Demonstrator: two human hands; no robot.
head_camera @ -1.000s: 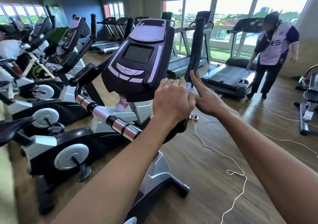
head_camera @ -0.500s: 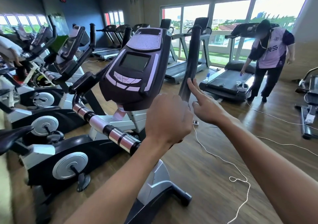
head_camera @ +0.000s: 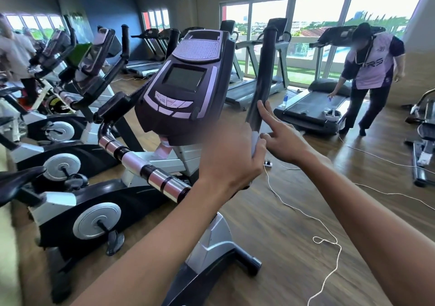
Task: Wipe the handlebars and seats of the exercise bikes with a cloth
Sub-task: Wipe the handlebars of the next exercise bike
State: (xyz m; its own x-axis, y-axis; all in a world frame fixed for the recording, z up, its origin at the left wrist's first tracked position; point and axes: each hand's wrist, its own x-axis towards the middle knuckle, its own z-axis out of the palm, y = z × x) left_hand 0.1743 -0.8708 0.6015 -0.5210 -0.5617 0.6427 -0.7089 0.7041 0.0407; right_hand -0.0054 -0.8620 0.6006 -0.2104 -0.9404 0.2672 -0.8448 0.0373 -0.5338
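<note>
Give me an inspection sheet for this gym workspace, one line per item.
Surface: wooden floor, bikes standing on it.
Job's things: upright handlebar of the nearest bike; pale cloth low on that bar; console beside it.
Clutter: power strip on the floor.
Grip: left hand curled round the cloth at the bar; right hand with a finger stretched up against the bar.
Cables: white cord looped loosely across the floor.
Surroundings: row of bikes to the left, treadmill ahead with another person bending over it, windows behind.
</note>
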